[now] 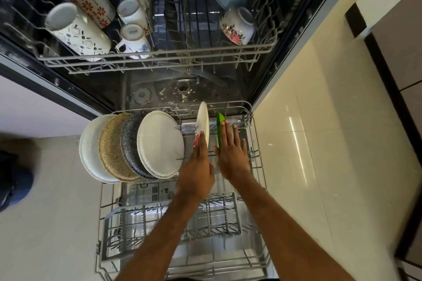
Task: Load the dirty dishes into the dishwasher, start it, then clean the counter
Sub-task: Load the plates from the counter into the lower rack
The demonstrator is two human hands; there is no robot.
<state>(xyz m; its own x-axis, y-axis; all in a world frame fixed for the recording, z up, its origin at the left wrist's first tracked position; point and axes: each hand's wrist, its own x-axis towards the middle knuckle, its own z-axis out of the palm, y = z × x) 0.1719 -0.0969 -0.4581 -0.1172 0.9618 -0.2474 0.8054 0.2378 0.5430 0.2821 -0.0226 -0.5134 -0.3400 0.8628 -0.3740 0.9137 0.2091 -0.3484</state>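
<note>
We had both hands down in the lower rack (256, 158). Our left hand (196, 166) lay with straight fingers against the small floral plate (202, 124), a thin glossy white disc standing on edge, its rim running away from us. Our right hand (231, 155), just beside it, pinched the green plate (220, 122) between thumb and flat fingers. That one was on edge too, and parallel. Both sat right of four bigger plates (159, 143), two of them speckled. We reckon it only needed easing straight down between the wire tines.
</note>
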